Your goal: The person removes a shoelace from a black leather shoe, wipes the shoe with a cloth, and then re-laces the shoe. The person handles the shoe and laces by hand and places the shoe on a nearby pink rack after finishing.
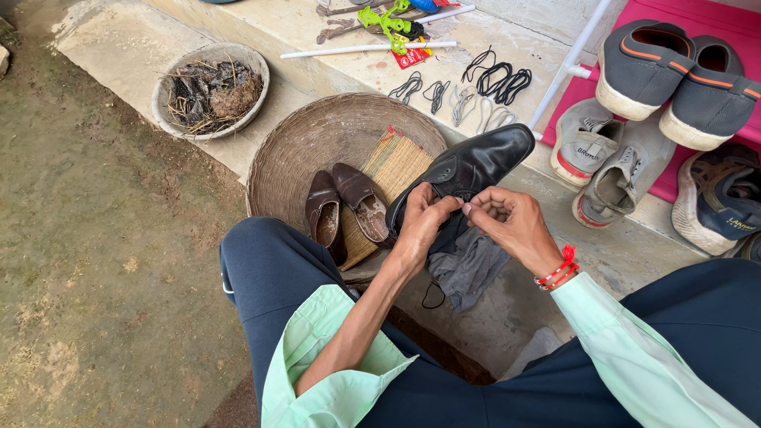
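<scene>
Two hands meet over a black leather shoe (476, 162) that rests across the person's lap, its toe pointing up and away from the fingers and its opening just under them. Beyond the left fingertips lies a wide woven basket (301, 143), the biggest thing close by, with a straw mat (394, 162) propped in it. Past the right fingers, further off, a pink cloth (737, 32) carries a pair of dark grey slip-on shoes (674, 75); nearer to those fingers sit two worn grey sneakers (610, 166). Well beyond the left fingers, up on the step, is a round pan of dry debris (211, 89). Inside the basket, just left of the left fingers, lie two brown shoes (345, 208), side by side and touching. Straight ahead of both sets of fingers, past the shoe's toe, loose black and pale laces (468, 91) are spread on the stone slab.

Under the fingers, draped over the lap, hangs a grey cloth (468, 265), touching the black shoe's heel end. The left hand (420, 226) has its fingers curled in, pinching at the lacing area of the black shoe. The right hand (511, 222) is likewise closed, thumb and forefinger pressed together at the same spot, fingertips nearly touching the left ones. Whether a lace sits between them is too small to tell. A red thread band (559, 271) circles the right wrist.
</scene>
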